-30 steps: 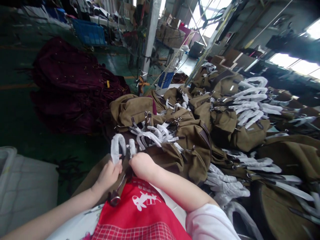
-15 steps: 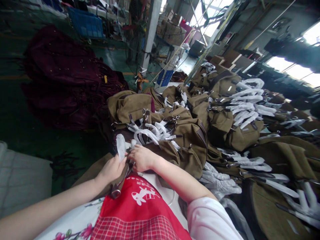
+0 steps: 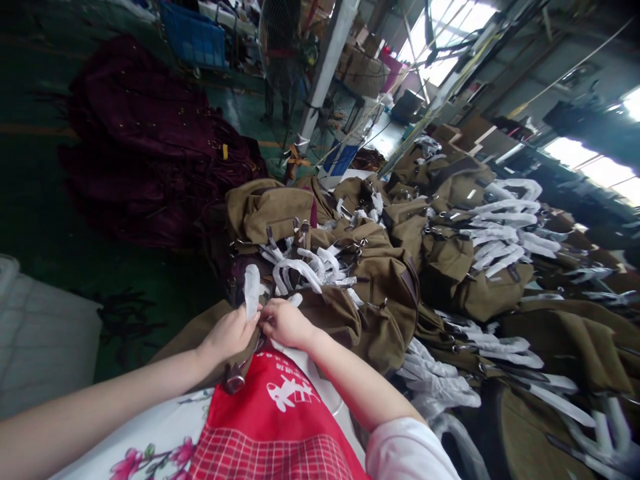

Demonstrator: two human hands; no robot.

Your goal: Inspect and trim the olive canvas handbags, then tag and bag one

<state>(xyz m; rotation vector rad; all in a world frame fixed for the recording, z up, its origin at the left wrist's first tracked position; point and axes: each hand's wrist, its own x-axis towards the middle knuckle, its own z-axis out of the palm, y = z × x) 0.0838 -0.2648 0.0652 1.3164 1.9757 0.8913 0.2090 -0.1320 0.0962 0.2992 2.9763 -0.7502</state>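
Note:
My left hand (image 3: 231,335) is closed around the lower end of a white-wrapped bag handle (image 3: 252,291), which stands upright above my fingers. Right beside it, my right hand (image 3: 287,324) is closed with its fingertips bent in close to the left ones. Whatever lies between the right fingers is hidden. Beneath both hands an olive-brown bag (image 3: 193,331) rests against my red apron (image 3: 280,377). A dark strap with a metal end (image 3: 235,379) hangs down over the apron.
Olive-brown bags (image 3: 385,280) with white-wrapped handles are heaped ahead and to the right. Dark maroon bags (image 3: 145,140) form a pile at the left. A white bale (image 3: 47,333) stands at the lower left. Beyond are a pole (image 3: 325,73), a fan (image 3: 280,53) and a blue cart (image 3: 195,33).
The view has shifted slightly, moving the background to the right. My right fingers have curled in tighter and moved slightly right, while my left hand keeps hold of the wrapped handle.

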